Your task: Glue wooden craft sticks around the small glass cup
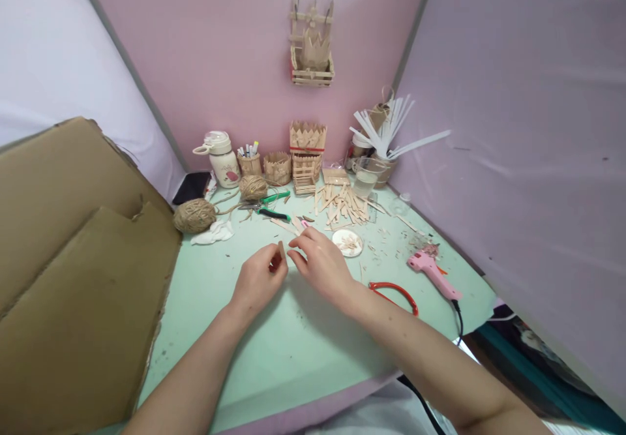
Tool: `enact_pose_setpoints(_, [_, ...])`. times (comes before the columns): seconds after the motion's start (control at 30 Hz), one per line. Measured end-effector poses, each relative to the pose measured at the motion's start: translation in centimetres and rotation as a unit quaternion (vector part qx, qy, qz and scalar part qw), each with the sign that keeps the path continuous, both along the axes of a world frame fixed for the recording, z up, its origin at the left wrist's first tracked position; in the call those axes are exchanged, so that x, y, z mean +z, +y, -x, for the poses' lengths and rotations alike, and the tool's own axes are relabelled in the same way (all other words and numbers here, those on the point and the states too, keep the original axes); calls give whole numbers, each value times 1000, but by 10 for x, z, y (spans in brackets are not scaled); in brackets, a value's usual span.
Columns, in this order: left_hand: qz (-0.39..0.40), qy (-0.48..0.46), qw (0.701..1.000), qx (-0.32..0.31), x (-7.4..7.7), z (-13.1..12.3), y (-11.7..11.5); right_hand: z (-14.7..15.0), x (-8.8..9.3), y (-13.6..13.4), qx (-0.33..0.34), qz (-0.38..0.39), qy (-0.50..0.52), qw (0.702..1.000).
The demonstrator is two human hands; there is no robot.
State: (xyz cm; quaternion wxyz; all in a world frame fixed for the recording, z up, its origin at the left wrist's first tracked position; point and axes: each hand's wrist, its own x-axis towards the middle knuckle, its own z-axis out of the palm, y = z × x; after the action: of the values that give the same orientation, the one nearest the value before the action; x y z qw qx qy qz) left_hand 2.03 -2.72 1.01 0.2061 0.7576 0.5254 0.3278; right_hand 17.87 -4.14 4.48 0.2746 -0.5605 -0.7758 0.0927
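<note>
A: Grip observed?
B: Left hand pinched a small wooden piece over the green tabletop; right hand, thumb and forefinger parted, was just right of it.
A: Farther out?
B: White dish sat to the right, craft-stick pile beyond, pink glue gun far right.

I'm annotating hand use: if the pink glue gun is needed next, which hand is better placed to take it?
Probably the right hand: it is nearer the pink glue gun and looks free, while the left hand pinches a small wooden piece.
</note>
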Motion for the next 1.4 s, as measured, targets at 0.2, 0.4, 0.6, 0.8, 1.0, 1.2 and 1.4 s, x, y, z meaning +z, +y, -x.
enact_pose_setpoints(0.2, [19, -107, 994, 12, 10, 4, -5, -4, 5, -13, 4, 2, 80, 997])
enact_pose_setpoints(0.4, [28, -328, 943, -54, 23, 1, -21, -6, 12, -36, 53, 134, 207, 968])
enact_pose_setpoints(0.6, [99, -396, 904, -124, 25, 3, -20, -6, 5, -44, 53, 272, 386, 880])
enact_pose_setpoints(0.8, [180, -469, 851, -153, 28, 11, -10, -14, 5, -50, 65, 342, 456, 819])
enact_pose_setpoints(1.0, [205, -503, 824, -162, 29, 9, -7, -20, 5, -57, 71, 370, 448, 811])
enact_pose_setpoints(1.2, [180, -510, 827, -151, 27, 19, 1, -78, 8, -71, -89, 185, 269, 941])
enact_pose_setpoints(1.4, [155, -509, 835, -143, 23, 26, 8, -190, -33, -89, -350, 51, -29, 935])
